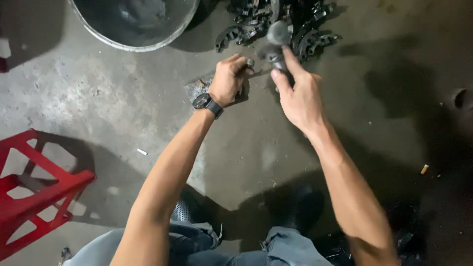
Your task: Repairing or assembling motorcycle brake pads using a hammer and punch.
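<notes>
Right hand (300, 96) clenched round blurred dark hammer (276, 47); left hand (229, 79) pinning small metal part (250, 62) on flat grey metal block (199, 87).

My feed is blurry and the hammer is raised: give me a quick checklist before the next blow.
1. Right hand grips the hammer: ok, fingers wrapped round the handle.
2. Left hand holds a small part on the metal plate: ok, though the part is mostly hidden.
3. Left fingers away from the strike spot: cannot tell, hammer head is blurred.
4. Plate flat on the floor: ok.
5. Parts pile apart from the plate: ok.
6. Basin apart from the hands: ok.
</notes>
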